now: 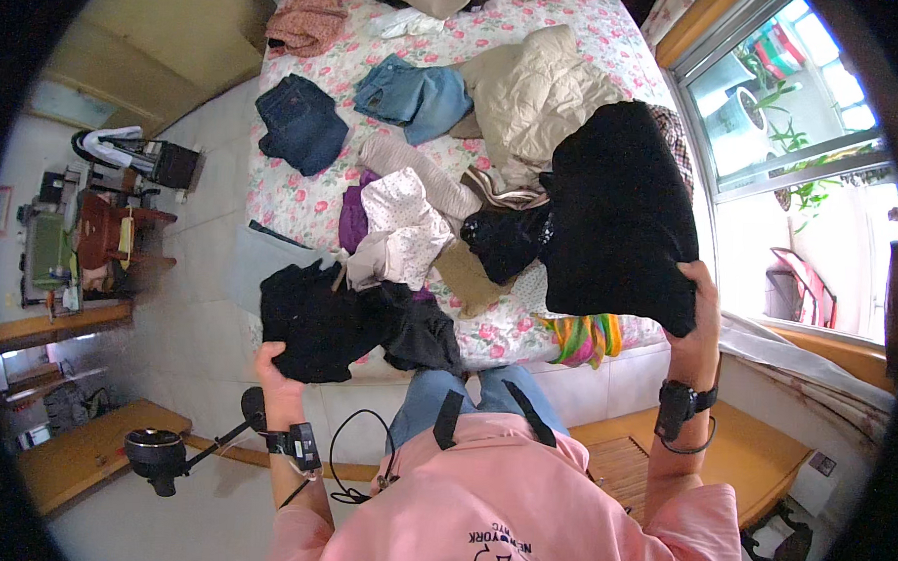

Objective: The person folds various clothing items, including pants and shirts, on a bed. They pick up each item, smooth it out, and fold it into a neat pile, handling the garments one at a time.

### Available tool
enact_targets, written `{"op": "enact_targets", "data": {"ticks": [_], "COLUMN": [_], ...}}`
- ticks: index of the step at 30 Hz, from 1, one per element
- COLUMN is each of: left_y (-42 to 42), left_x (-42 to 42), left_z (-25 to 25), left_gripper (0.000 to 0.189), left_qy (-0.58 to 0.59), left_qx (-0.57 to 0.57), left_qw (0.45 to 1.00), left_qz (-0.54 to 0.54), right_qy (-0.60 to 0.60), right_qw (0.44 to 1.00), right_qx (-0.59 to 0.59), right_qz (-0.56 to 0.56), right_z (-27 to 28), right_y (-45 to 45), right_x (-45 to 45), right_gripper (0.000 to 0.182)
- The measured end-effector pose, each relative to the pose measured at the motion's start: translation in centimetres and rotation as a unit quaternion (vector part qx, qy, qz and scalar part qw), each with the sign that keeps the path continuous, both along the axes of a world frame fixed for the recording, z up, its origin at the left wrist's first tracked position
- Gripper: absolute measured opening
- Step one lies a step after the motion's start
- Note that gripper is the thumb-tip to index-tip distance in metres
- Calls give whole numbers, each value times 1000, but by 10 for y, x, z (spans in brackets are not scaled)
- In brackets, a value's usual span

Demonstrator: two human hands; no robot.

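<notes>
My left hand (274, 363) grips the lower left edge of a black cloth garment (321, 324), raised at the bed's near left corner; its fingers are partly hidden beneath the cloth. On the other side, my right hand (697, 289) holds the edge of a large black garment (618, 220), which spreads over the right side of the bed. Between them lie a white dotted garment (403, 219), an olive-brown cloth (473, 278) and a black garment with small pale spots (506, 238). A purple cloth (353, 218) shows beside the white one.
Folded dark jeans (302, 123), lighter blue jeans (411, 94) and a beige crumpled garment (544, 91) lie farther up the floral bedsheet (311, 201). A striped multicolored cloth (584, 337) hangs at the near edge. A window (787, 159) stands right, a black round fan-like device (155, 452) lower left.
</notes>
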State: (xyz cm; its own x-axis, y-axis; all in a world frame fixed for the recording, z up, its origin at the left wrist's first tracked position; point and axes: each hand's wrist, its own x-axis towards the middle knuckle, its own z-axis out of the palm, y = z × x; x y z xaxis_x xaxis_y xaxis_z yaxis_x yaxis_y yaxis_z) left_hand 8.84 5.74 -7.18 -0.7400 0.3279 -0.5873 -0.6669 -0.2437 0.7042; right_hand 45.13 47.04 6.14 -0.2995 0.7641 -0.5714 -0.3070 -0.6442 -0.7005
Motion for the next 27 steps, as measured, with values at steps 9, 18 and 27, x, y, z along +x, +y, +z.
{"op": "enact_targets", "data": {"ticks": [9,18,27], "left_y": [135,145,20], "left_x": [75,121,67], "left_z": [-68,-26,-13], "left_gripper": [60,54,63], "left_qy": [-1,-36,-40], "left_qx": [-47,148,88], "left_qw": [906,892,982], "left_qz": [-421,-425,-164], "right_qy": [113,201,244], "right_qw": [993,922,852], "right_qx": [2,-131,-160], "right_qz": [24,303,436], "right_z": [54,35,-46], "right_y": [-9,-60,-68], "right_x": [3,-16,-12], "right_gripper": [30,50,39]}}
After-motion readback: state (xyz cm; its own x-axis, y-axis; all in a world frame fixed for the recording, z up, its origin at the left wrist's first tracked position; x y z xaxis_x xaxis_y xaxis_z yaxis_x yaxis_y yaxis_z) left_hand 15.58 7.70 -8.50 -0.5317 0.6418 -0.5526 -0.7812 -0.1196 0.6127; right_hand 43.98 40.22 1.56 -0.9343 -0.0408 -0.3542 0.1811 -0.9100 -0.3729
